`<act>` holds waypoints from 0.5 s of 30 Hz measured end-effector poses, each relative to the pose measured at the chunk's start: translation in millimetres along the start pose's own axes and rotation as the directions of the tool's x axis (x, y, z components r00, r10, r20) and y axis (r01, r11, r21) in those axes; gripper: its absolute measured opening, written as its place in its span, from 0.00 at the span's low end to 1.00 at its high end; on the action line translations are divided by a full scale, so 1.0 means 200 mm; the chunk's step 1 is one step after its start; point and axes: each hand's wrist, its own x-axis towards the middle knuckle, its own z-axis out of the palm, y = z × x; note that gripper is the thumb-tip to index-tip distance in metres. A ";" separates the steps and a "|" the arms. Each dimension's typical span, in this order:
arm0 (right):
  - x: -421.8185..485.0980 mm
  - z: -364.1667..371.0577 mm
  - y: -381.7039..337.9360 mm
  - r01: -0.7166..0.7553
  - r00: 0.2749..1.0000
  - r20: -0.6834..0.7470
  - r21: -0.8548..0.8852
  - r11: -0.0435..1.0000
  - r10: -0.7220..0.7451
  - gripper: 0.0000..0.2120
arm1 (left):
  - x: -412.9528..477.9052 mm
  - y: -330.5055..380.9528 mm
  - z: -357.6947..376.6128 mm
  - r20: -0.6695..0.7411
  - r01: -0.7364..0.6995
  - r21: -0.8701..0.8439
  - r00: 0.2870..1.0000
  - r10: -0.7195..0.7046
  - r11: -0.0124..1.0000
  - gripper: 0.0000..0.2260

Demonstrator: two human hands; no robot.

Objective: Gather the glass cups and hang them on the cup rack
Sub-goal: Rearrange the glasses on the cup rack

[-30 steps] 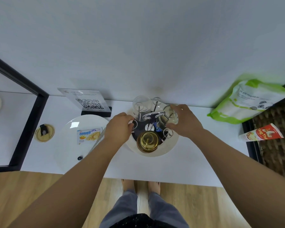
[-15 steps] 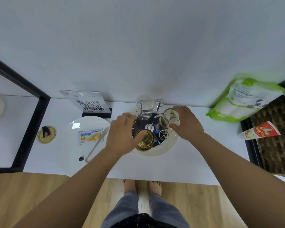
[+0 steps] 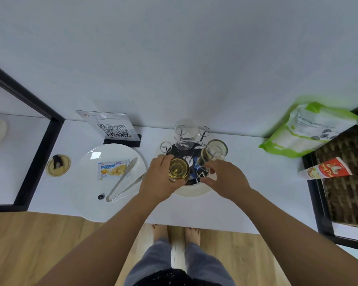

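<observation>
The chrome wire cup rack (image 3: 191,143) stands on a round white tray (image 3: 191,193) at the middle of the white counter. A clear glass cup (image 3: 185,129) hangs upturned on a back peg, and a second glass cup (image 3: 215,150) sits tilted on a right peg. My left hand (image 3: 159,180) grips a yellow-tinted glass cup (image 3: 178,169) at the rack's front left, over a peg. My right hand (image 3: 225,180) is at the front right, finger and thumb curled around an empty ring-topped peg (image 3: 203,172).
A white plate (image 3: 87,182) to the left carries a snack packet (image 3: 112,169) and metal tongs (image 3: 122,182). A QR sign (image 3: 112,129) stands behind it. A green bag (image 3: 312,131) and a wicker basket (image 3: 347,182) lie at the right. The counter's front edge is close to me.
My right hand let go of the right glass cup and came forward to the empty front peg. My left hand closed around the yellow-tinted cup at the rack's front.
</observation>
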 end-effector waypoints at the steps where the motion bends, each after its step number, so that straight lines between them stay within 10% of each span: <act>1: 0.01 0.00 -0.01 0.002 1.000 0.001 -0.009 1.000 -0.002 0.19 | 0.00 0.00 -0.01 0.003 -0.005 -0.012 1.000 0.005 1.000 0.36; 15: 0.00 0.02 -0.02 -0.014 1.000 0.011 0.035 0.999 0.014 0.16 | 0.02 -0.01 -0.06 0.040 -0.023 -0.052 0.999 0.025 0.998 0.37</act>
